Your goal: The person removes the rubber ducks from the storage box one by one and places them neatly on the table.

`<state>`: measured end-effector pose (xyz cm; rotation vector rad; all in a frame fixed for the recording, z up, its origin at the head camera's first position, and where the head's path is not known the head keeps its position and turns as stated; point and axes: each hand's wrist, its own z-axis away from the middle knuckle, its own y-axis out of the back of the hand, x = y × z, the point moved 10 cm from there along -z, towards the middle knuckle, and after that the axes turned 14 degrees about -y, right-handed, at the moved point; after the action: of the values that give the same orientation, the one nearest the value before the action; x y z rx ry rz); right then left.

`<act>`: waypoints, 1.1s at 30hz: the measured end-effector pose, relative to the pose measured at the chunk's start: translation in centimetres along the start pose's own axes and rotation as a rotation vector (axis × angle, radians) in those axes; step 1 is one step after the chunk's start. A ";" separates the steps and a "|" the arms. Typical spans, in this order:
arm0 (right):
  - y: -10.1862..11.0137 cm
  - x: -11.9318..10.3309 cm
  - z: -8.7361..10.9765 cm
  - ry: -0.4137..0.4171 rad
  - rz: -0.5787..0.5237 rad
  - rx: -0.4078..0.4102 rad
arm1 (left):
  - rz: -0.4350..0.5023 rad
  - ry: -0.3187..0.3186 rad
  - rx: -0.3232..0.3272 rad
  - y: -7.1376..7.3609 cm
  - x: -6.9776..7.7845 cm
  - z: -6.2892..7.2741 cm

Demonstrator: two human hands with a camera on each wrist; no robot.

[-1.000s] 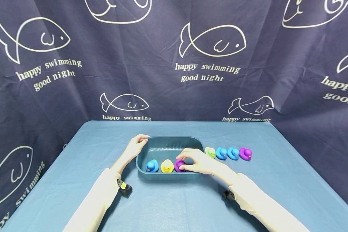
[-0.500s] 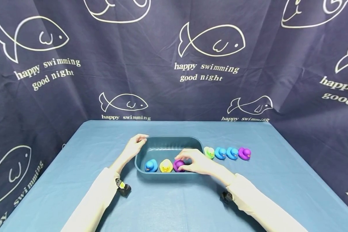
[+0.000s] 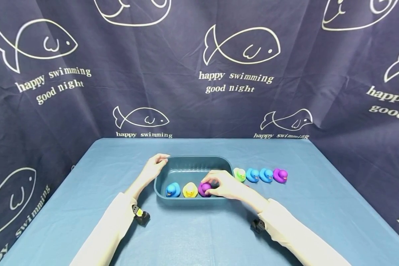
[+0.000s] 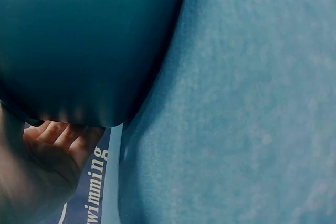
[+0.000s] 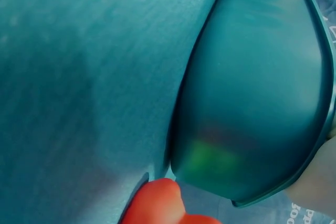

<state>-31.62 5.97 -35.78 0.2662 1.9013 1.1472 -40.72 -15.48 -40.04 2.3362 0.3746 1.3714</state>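
In the head view my left hand (image 3: pixel 153 168) grips the far left corner of a dark teal plastic bin (image 3: pixel 194 200). The left wrist view shows its fingers (image 4: pixel 68 137) curled at the bin's rim. My right hand (image 3: pixel 227 185) reaches over the bin's right side and pinches a purple rubber duck (image 3: pixel 204 189) between thumb and fingers, down by the near wall. Left of it in the same row sit a yellow duck (image 3: pixel 190 190) and a blue duck (image 3: pixel 173 190). From the right wrist, the bin's outer wall hides the duck and most of the hand (image 5: pixel 317 182).
Right of the bin, a light green duck (image 3: pixel 240 174), two blue ducks (image 3: pixel 266 175) and a purple duck (image 3: pixel 280 176) line up on the blue cloth-covered table (image 3: pixel 186 236). A red rubber toy (image 5: pixel 157 203) lies beside the bin, mostly behind my right forearm in the head view.
The head view has drifted slightly, and a sliver of red now shows past my right wrist. Both hands keep their places on the bin and the purple duck.
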 end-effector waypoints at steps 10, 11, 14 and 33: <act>-0.3 0.0 -0.2 -0.028 0.072 -0.042 | 0.038 0.017 -0.007 0.3 3.3 0.7; -0.3 0.0 -0.2 -0.028 0.073 -0.042 | 0.031 0.013 -0.009 0.4 3.6 0.7; -0.2 -0.1 -0.2 -0.023 0.071 -0.032 | 0.026 0.018 -0.010 0.3 2.9 0.6; 0.6 -0.6 0.1 0.038 0.075 0.067 | 0.007 0.040 0.000 -0.1 -0.2 0.1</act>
<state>-31.30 6.02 -34.99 0.3574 1.9803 1.1471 -40.72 -15.54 -40.31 2.3149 0.3792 1.4232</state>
